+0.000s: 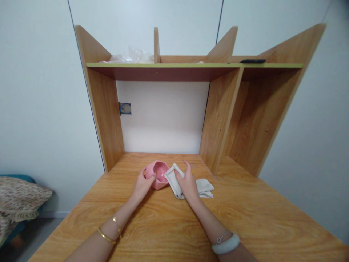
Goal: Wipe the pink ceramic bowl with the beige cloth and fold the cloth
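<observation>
A pink bowl-like container [160, 170] is tilted on the wooden desk, its opening turned up and toward the right. My left hand [143, 183] grips its left side, thumb over the rim and fingers around the outside. Just right of the container, my right hand [187, 180] holds a light grey cloth [174, 182], with the thumb pressed on it and the index finger raised. One corner of the cloth meets the container's rim. Another part of grey cloth [204, 188] lies on the desk beyond the right wrist; whether it is the same piece is hidden by my hand.
A wooden shelf unit [163, 66] stands on the back of the desk [163, 225], with upright panels at left and right. On its shelf are a clear plastic bag [133, 56] and a dark flat object [253, 61]. A patterned cushion [23, 196] is at far left.
</observation>
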### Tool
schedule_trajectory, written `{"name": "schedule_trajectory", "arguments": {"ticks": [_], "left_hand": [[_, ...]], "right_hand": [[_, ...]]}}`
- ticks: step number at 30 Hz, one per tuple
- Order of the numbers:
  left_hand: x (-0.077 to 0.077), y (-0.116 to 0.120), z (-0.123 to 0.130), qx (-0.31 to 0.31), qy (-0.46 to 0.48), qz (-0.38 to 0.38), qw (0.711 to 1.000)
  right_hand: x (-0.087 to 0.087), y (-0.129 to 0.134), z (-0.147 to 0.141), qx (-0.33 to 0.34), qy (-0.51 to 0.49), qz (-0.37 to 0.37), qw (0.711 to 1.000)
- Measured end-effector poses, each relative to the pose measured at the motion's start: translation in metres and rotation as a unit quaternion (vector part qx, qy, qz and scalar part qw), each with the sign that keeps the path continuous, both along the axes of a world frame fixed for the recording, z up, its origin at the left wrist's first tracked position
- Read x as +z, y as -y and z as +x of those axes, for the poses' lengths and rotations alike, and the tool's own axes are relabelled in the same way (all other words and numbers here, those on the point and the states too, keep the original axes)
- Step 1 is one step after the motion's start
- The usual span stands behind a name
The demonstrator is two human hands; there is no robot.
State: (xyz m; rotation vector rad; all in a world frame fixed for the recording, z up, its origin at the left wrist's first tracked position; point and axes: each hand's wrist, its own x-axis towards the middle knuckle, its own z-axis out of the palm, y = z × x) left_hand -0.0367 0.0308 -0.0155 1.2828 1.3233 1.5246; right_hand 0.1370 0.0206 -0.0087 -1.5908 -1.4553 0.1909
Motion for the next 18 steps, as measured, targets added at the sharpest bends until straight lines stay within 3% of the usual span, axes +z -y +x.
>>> {"name": "schedule_trajectory", "arguments": {"ticks": [5, 10, 14, 18], "left_hand": [[0.006, 0.001, -0.004, 0.016, 0.054, -0.037, 0.998], [0.009, 0.005, -0.004, 0.027, 0.077, -0.018, 0.997], [0.012, 0.006, -0.003, 0.004, 0.110, 0.018, 0.994], [0.016, 0.010, 0.003, -0.064, 0.158, 0.038, 0.985]], "right_hand": [[0.003, 0.000, 0.004, -0.046, 0.034, -0.061, 0.997], [0.000, -0.003, 0.007, -0.038, 0.029, -0.107, 0.993], [-0.007, -0.005, 0.004, 0.025, 0.002, -0.083, 0.996], [-0.013, -0.005, -0.008, 0.153, -0.097, -0.048, 0.982]]}}
